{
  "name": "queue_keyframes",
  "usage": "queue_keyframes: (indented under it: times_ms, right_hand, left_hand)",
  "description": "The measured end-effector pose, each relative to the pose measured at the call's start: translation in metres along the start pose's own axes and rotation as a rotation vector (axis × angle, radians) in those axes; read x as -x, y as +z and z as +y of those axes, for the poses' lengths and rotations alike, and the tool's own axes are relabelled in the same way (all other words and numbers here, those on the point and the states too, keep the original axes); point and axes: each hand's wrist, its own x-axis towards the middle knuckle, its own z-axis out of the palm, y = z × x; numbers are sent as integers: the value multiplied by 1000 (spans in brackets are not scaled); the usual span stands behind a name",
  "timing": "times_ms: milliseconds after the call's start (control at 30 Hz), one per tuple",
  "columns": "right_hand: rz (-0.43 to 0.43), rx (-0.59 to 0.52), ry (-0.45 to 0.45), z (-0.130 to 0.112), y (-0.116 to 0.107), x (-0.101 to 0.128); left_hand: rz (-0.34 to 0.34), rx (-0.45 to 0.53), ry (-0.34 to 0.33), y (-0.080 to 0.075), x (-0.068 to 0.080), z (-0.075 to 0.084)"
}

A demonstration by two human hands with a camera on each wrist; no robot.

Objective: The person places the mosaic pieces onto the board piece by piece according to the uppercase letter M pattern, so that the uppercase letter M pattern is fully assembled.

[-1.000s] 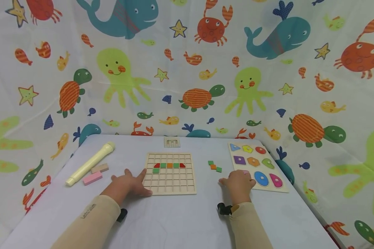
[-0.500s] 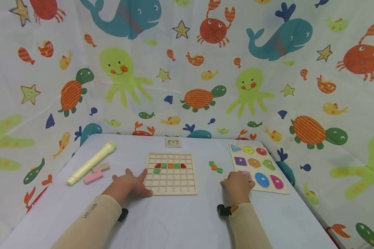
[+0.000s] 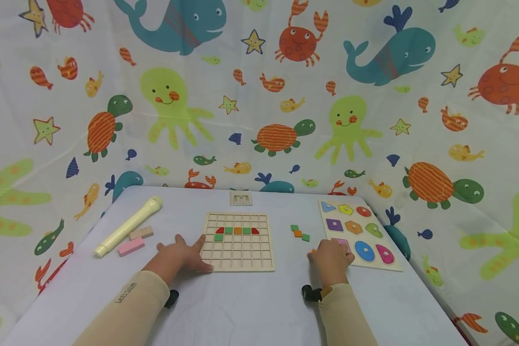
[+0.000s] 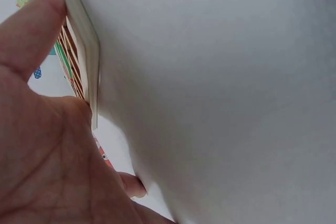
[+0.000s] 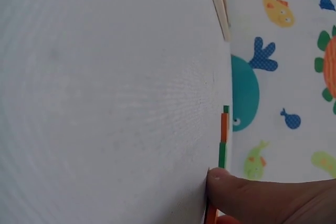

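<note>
The right hand (image 3: 330,259) covers an orange piece (image 3: 313,251) almost wholly, so its shape cannot be told, and hides part of the pink shape (image 3: 338,241) on the shape board (image 3: 358,232). Whether its fingers grip the piece cannot be told. The small block (image 3: 240,197) at the desk's (image 3: 251,302) far edge is too small to make out. Both forearms are cut off by the bottom edge.
</note>
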Motion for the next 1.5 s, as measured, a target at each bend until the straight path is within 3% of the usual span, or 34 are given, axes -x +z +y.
queue_keyframes:
  times_ms: [233,467,833,1333,1500]
  right_hand:
    - [-13,-43,-10,4,-1,3]
    - [-89,-33,-79,17,-13,5]
    - [-160,-20,-131,29,-16,-10]
    - [-70,-18,-210,18,-7,-12]
    - [13,-182,-242,-11,-6,4]
  left_hand:
    - [-6,-2,0,1,-4,-1]
    - [-11,20,-8,1,-8,-2]
    - [-5,31,-17,-1,-5,0]
    - [4,36,-19,1,-2,1]
    - [1,32,-22,2,-6,-1]
